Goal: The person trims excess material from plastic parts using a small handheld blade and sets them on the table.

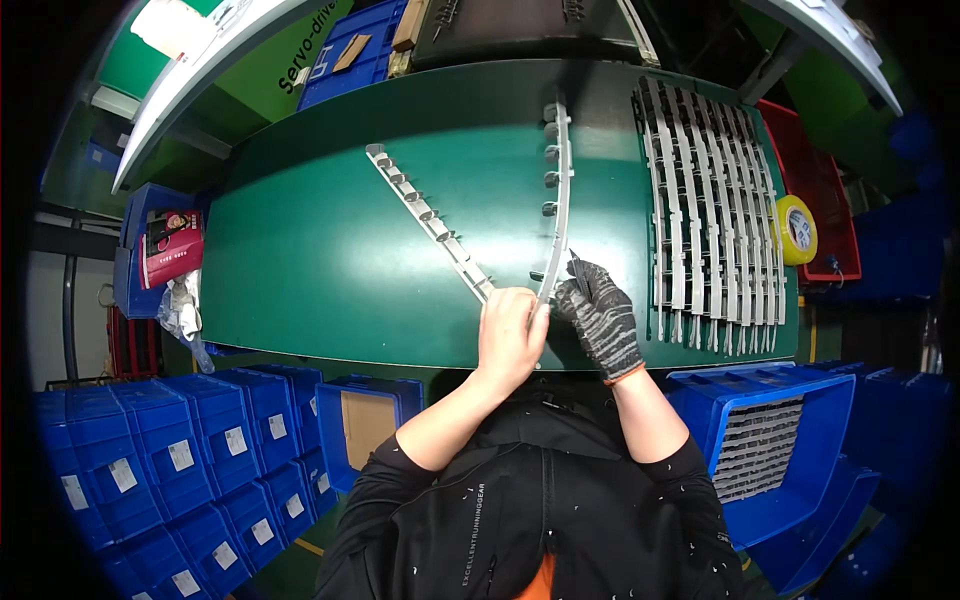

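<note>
A long pale strip (562,200) with dark rounded pieces along its left side stands out from my hands toward the table's far edge. Its near end is between my bare left hand (510,335) and my right hand (600,318). The left thumb presses on that end, fingers closed. A grey-and-black knitted glove covers my right hand, its fingers pinched beside the strip; a thin dark pointed thing shows at the fingertips, too small to name. A second similar strip (428,218) lies slanted on the green table (290,250), its near end reaching my left hand's fingers.
A stack of many such strips (710,215) covers the table's right end, beside a yellow tape roll (797,230) and a red bin (825,190). Blue crates (170,445) stand at lower left. Another blue crate (770,450), lower right, holds grey strips.
</note>
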`<state>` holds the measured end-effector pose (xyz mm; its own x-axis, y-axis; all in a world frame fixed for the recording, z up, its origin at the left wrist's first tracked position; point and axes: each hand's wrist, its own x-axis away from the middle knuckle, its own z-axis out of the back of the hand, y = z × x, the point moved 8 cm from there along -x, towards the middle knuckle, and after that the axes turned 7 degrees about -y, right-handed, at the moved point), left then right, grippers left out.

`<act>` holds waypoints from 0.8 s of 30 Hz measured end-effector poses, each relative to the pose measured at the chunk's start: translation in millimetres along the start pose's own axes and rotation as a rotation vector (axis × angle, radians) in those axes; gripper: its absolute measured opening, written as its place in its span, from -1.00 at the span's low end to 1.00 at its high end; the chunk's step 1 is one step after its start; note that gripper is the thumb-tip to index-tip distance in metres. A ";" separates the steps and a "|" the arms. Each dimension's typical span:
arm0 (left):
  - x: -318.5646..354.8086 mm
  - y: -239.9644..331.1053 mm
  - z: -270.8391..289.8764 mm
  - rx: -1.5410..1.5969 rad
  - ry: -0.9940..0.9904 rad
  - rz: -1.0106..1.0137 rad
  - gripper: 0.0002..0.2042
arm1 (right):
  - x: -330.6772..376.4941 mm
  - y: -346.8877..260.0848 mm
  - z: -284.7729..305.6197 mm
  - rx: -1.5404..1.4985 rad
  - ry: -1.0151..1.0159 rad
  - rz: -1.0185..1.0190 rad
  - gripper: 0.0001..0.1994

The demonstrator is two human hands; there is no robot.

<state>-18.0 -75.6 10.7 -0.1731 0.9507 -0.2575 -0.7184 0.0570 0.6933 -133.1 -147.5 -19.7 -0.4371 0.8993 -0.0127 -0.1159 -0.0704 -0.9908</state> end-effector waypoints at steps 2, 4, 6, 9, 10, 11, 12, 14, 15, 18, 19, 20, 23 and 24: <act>3.3 1.5 -28.2 -0.049 -0.277 0.087 -0.73 | -2.8 6.5 -3.4 0.362 -0.038 -0.046 -0.47; 6.0 6.8 -33.2 -0.073 -0.316 0.043 -0.65 | -7.4 24.8 3.1 0.282 -0.013 -0.145 -0.48; 6.4 -4.4 -17.3 -0.063 -0.189 0.082 -0.55 | -8.3 36.5 15.0 0.401 0.032 -0.200 -0.56; 9.1 -53.1 18.7 -0.212 0.134 0.283 -0.47 | -9.2 54.1 27.3 0.603 0.018 -0.194 -0.65; 13.9 -76.5 25.2 -0.237 0.223 0.405 -0.45 | -10.5 53.1 25.5 0.604 0.013 -0.187 -0.65; 18.8 -95.5 25.1 -0.209 0.288 0.423 -0.46 | -11.0 54.7 22.7 0.662 -0.017 -0.221 -0.66; 19.1 -100.5 25.3 -0.208 0.296 0.425 -0.46 | -11.3 56.6 20.8 0.722 -0.045 -0.255 -0.67; 22.4 -120.8 11.7 -0.224 0.106 0.580 -0.53 | -11.2 52.8 11.9 0.738 -0.091 -0.255 -0.68; 21.5 -119.8 9.9 -0.245 0.098 0.547 -0.63 | -11.4 56.9 9.2 0.715 -0.113 -0.256 -0.68; 20.0 -138.3 10.2 0.189 0.103 0.581 -0.71 | -11.5 58.1 -3.4 0.521 -0.126 -0.140 -0.66; 19.1 -137.6 13.3 0.363 0.156 0.541 -0.76 | -8.4 54.2 -6.9 0.375 -0.143 -0.153 -0.71; 28.7 -148.2 0.3 0.730 0.040 0.713 -0.76 | -6.8 47.8 -10.3 0.378 -0.147 -0.157 -0.71; 15.9 -102.1 29.9 1.064 0.061 0.596 -0.62 | 3.3 33.4 -28.5 -0.360 -0.198 -0.464 -0.80; 16.5 -96.9 30.6 1.141 0.014 0.584 -0.60 | 5.5 26.0 -29.5 -0.359 -0.197 -0.476 -0.80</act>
<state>69.4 -56.2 -40.2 -0.2779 0.9199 0.2768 0.4472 -0.1311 0.8848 -112.2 -131.6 -49.5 -0.5717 0.6976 0.4320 -0.0466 0.4981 -0.8659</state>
